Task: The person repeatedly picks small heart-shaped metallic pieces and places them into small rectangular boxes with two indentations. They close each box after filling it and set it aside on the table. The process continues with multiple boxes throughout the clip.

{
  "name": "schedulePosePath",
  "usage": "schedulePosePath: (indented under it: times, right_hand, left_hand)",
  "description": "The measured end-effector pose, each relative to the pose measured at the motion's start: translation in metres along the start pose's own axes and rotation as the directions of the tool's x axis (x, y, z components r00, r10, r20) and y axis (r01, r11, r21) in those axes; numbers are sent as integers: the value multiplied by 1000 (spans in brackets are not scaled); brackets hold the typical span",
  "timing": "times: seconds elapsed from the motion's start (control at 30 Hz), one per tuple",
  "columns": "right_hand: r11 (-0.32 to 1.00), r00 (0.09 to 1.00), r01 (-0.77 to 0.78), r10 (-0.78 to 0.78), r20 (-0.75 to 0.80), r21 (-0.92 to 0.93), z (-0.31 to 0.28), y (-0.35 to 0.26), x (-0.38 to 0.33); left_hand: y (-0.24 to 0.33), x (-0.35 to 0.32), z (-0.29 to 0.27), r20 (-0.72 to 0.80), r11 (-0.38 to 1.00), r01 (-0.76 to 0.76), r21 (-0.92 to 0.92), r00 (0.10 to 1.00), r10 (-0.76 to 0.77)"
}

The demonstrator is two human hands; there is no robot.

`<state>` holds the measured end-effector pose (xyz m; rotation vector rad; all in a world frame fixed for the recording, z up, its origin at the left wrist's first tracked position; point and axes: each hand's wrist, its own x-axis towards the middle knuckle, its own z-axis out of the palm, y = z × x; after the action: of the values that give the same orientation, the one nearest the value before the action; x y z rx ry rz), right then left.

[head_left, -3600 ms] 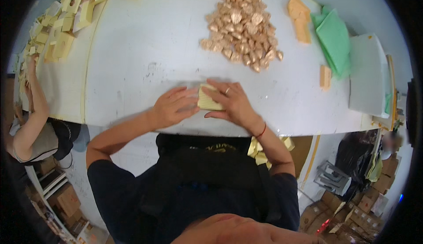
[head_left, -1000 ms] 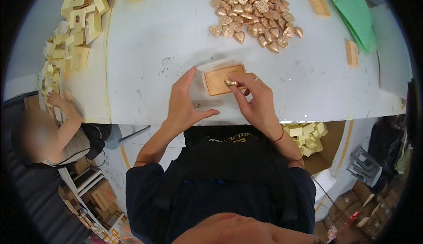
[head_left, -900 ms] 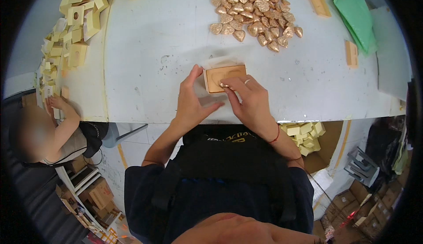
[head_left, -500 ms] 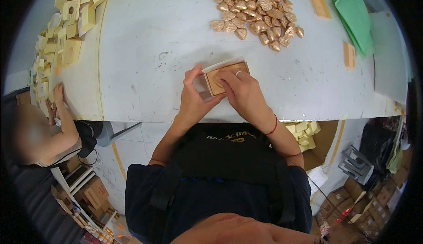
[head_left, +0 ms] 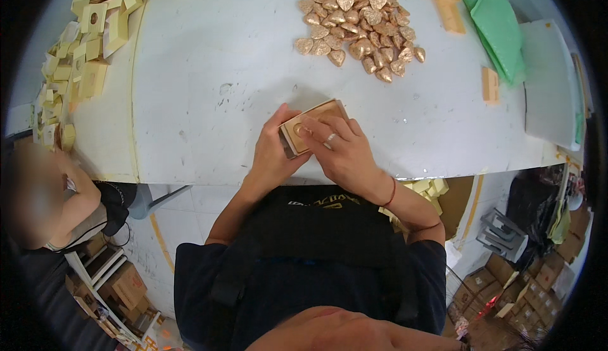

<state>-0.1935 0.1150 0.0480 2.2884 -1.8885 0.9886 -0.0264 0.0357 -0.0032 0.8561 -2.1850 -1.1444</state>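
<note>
Heaped hearts lie on the table beyond the box.

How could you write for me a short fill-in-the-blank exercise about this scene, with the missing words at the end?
1. The left hand holds the small box at its ______ end.
2. On one finger of the right hand there is a ______.
3. The folded sheet is ______ in colour.
4. The heap of shiny pieces lies to the ______ of that sheet.

Missing words: left; ring; green; left.
</note>
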Motion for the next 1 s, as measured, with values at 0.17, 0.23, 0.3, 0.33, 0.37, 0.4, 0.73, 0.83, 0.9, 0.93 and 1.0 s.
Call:
schedulePosePath:
  times: [0.17, 0.23, 0.3, 0.33, 0.37, 0.4, 0.73, 0.83, 0.9, 0.93, 1.0]
  right_hand:
    - [955, 928, -286, 298, -224, 83, -20, 59, 34]
    - [958, 945, -285, 287, -155, 34, 12, 91, 38]
    - [957, 954, -290, 287, -85, -29, 25, 101, 45]
    - [949, 951, -307, 303, -60, -76, 27, 105, 47]
    - [945, 952, -307, 306, -24, -111, 30, 104, 50]
    - [953, 957, -291, 290, -19, -82, 31, 104, 48]
    - [954, 952, -286, 294, -89, 86, -27, 40, 8]
    - [994, 994, -63, 55, 92, 88, -15, 4, 16]
    - [1000, 993, -14, 17, 116, -22, 2, 13, 16]
    - [997, 992, 12, -2, 128, -78, 8, 16, 15]
    - [991, 991, 24, -6, 133, -134, 8, 14, 17]
  left_hand:
    - [-23, -20, -7, -156, 985, 103, -139, 980, -124]
    - [-26, -18, -7, -123, 981, 89, -171, 986, -111]
    - [-26, -17, -9, -82, 984, 105, -145, 990, -118]
    - [-26, -13, -10, -43, 988, 118, -104, 992, -123]
    - [-27, -14, -12, -20, 988, 142, -59, 989, -144]
    - [-28, -17, -12, -18, 986, 147, -78, 989, -149]
    - [-18, -10, -16, -125, 1000, -15, 8, 992, 16]
    - [-18, -9, -16, -111, 1000, -23, -6, 994, 23]
    - [-16, -8, -17, -112, 999, -31, -14, 993, 29]
    - [-15, -7, -18, -113, 999, -41, -12, 993, 39]
    - [-13, -8, -19, -103, 999, -46, 14, 994, 47]
